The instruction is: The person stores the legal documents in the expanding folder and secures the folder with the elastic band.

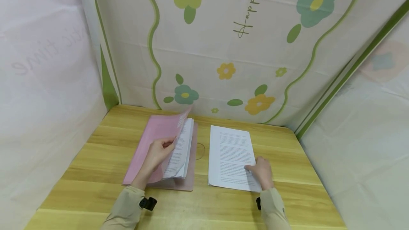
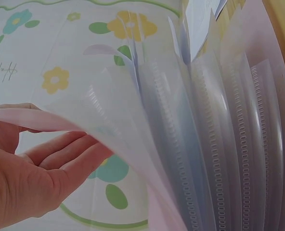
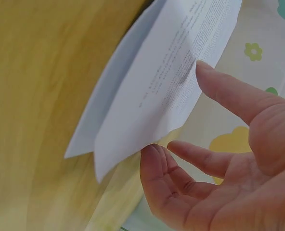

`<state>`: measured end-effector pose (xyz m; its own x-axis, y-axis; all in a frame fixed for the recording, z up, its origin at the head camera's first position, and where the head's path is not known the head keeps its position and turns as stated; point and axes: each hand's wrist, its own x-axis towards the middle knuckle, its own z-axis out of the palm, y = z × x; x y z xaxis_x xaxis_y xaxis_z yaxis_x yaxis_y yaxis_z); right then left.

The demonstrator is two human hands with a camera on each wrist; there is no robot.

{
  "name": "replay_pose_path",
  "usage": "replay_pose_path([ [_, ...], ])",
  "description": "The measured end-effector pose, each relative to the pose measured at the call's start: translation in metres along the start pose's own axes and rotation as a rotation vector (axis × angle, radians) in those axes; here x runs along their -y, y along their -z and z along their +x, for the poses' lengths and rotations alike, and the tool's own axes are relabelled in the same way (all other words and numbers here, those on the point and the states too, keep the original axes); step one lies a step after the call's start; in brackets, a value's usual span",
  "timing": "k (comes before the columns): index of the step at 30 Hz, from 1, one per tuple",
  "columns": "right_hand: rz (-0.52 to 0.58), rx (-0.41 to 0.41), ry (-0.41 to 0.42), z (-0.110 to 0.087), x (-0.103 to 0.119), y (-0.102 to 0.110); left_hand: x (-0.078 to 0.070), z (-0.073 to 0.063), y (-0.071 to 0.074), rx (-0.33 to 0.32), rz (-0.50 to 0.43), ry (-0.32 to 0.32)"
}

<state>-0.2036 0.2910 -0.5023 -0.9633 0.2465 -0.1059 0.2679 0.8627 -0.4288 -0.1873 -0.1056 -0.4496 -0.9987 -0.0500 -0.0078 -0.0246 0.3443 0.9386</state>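
Observation:
A pink folder [image 1: 159, 125] lies on the left of the table, its front cover raised at a slant. My left hand [image 1: 159, 153] pinches that cover's free edge between thumb and fingers. Under the cover are printed pages [image 1: 179, 148], and several clear plastic sleeves [image 2: 214, 134] fan out in the left wrist view. To the right lies a thin stack of printed sheets [image 1: 233, 155]. At its lower right edge is my right hand [image 1: 262, 171], thumb on the top page and fingers curled at the edge. The right wrist view shows the sheets' corners [image 3: 118, 130] slightly apart.
The wooden table [image 1: 191, 208] has light fabric walls [image 1: 204, 45] with printed flowers behind and at both sides. A thin round outline [image 1: 200, 151] shows on the tabletop between folder and sheets. Each wrist wears a black strap [image 1: 148, 203].

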Motion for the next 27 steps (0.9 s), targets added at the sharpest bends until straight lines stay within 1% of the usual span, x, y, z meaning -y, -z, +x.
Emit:
replay_pose_path([
  [4,-0.012,0.002,0.000,0.0002,-0.0005,-0.0018,0.0007,0.0001,-0.0004,0.000,-0.001,-0.005],
  [8,0.001,0.009,-0.009,0.0005,-0.0011,-0.0035,0.0016,-0.0009,-0.0014,0.000,-0.003,-0.010],
  [15,0.060,0.007,-0.003,0.0034,-0.0045,-0.0051,0.0029,-0.0008,-0.0017,0.004,-0.008,0.004],
  [19,0.092,0.022,0.001,0.0039,-0.0046,-0.0050,0.0031,0.0001,-0.0019,0.001,-0.004,-0.004],
  [27,0.133,0.030,-0.026,0.0042,-0.0009,-0.0039,0.0032,0.0009,-0.0026,-0.001,-0.005,-0.002],
])
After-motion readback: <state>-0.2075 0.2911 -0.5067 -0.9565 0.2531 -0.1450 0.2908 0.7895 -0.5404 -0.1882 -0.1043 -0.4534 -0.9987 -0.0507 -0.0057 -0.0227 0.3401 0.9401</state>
